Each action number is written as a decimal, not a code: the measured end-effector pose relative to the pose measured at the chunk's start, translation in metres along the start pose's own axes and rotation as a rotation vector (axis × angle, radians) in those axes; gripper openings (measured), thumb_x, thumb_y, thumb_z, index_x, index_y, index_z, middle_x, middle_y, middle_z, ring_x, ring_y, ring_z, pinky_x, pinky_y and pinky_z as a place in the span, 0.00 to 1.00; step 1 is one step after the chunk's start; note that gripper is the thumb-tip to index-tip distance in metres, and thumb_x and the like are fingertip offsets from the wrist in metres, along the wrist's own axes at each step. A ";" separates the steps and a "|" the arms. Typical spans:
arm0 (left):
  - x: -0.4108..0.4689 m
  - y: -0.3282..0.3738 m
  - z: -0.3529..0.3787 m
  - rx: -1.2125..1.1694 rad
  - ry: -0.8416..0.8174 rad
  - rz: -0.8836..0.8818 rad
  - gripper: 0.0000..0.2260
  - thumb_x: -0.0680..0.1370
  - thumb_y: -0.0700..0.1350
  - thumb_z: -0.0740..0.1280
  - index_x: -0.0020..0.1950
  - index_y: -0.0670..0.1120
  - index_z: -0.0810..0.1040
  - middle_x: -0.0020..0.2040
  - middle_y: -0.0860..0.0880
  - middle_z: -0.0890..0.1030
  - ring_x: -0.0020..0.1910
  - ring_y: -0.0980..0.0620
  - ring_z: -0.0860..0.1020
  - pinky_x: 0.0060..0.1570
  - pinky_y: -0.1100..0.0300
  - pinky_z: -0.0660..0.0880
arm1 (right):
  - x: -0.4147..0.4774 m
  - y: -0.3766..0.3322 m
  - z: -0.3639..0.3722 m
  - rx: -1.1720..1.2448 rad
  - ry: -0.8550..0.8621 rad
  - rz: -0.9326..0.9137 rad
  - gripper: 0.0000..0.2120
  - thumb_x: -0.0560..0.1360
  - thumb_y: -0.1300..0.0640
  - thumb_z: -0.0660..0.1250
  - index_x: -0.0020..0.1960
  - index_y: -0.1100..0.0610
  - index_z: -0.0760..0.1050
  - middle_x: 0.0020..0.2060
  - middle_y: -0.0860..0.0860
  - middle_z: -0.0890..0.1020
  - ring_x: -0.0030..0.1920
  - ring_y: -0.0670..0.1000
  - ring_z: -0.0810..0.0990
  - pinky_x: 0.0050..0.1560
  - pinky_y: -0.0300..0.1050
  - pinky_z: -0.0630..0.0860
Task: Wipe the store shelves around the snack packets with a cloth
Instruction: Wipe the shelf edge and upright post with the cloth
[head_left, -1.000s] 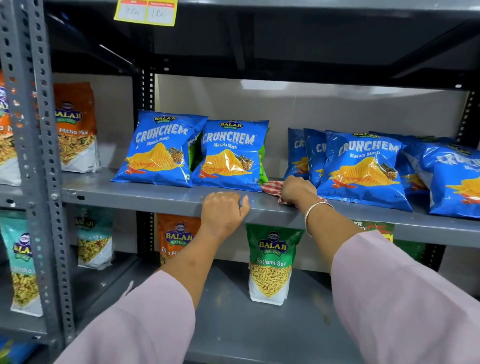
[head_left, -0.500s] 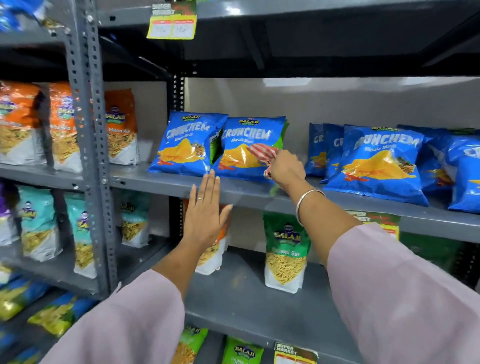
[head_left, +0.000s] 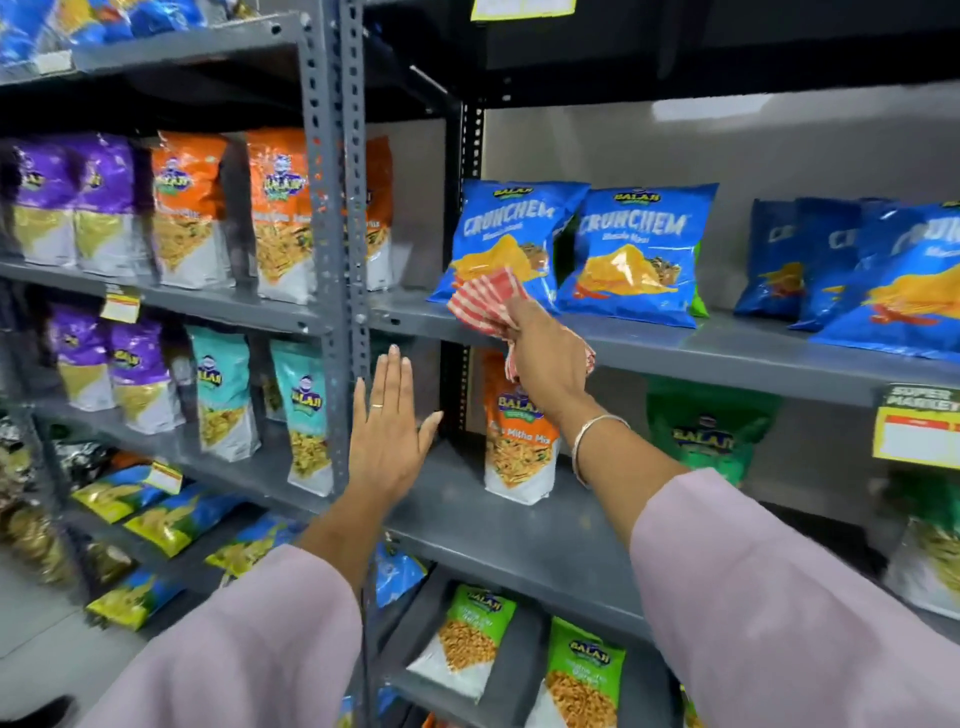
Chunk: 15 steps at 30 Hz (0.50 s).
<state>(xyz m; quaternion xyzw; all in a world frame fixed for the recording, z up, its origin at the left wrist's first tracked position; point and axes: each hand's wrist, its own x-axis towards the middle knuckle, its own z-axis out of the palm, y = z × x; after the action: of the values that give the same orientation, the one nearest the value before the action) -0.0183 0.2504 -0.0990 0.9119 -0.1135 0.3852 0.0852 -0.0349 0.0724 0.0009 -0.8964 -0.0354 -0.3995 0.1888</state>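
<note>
Packets in purple (head_left: 47, 202) and orange (head_left: 189, 208) stand along the far left bay's upper shelf, with more purple and teal bags (head_left: 223, 395) on the shelf under them, all behind the perforated grey upright (head_left: 332, 249) that splits the two bays. Your left hand (head_left: 387, 431) is just right of that upright, fingers straight and spread flat, palm facing the rack, holding nothing; whether it touches anything you cannot tell from this view. It hangs in front of the gap between the blue-packet shelf and the one below, and a ring shows on one finger. Further right, your right hand (head_left: 545, 358) is bunched around the red-and-white checked cloth (head_left: 485, 301), gripping it tightly, with a bangle (head_left: 592, 441) on the wrist. The cloth fans out above your knuckles and lies at the front left edge of the grey shelf (head_left: 727, 353), just over the lower corner of the leftmost blue Crunchem packet (head_left: 509, 234); contact with the packet is unclear. A second Crunchem packet (head_left: 634, 249) leans beside the first, and past a bare stretch of shelf a cluster of blue bags (head_left: 883, 270) crowds the right end. Beneath your right hand an orange Mitha Mix bag (head_left: 519, 447) stands on the lower shelf, a green bag (head_left: 706, 431) further right, near a yellow price tag (head_left: 917, 431) on the shelf's right front edge.
</note>
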 end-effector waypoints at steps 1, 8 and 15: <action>-0.006 -0.016 0.005 0.015 -0.020 0.005 0.32 0.79 0.56 0.55 0.75 0.40 0.48 0.77 0.42 0.49 0.76 0.45 0.49 0.73 0.45 0.49 | -0.005 -0.005 0.016 -0.024 -0.007 -0.024 0.17 0.79 0.60 0.55 0.66 0.52 0.70 0.62 0.54 0.79 0.61 0.59 0.77 0.51 0.42 0.71; -0.028 -0.109 0.040 0.120 -0.111 0.008 0.33 0.79 0.58 0.55 0.75 0.39 0.48 0.77 0.41 0.51 0.75 0.44 0.51 0.72 0.44 0.53 | -0.052 -0.024 0.107 -0.194 -0.109 -0.061 0.25 0.76 0.65 0.59 0.72 0.52 0.67 0.73 0.49 0.69 0.73 0.49 0.68 0.66 0.44 0.70; -0.030 -0.098 0.087 0.087 -0.160 0.155 0.34 0.77 0.59 0.57 0.74 0.38 0.53 0.75 0.41 0.57 0.74 0.45 0.57 0.70 0.44 0.60 | -0.070 -0.004 0.141 -0.264 -0.199 0.155 0.26 0.76 0.66 0.58 0.72 0.52 0.66 0.74 0.49 0.68 0.71 0.50 0.70 0.64 0.45 0.72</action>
<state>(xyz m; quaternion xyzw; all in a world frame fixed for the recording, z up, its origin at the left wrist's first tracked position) 0.0476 0.3277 -0.1873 0.9310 -0.1734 0.3212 0.0062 0.0162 0.1343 -0.1346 -0.9485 0.0681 -0.2941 0.0955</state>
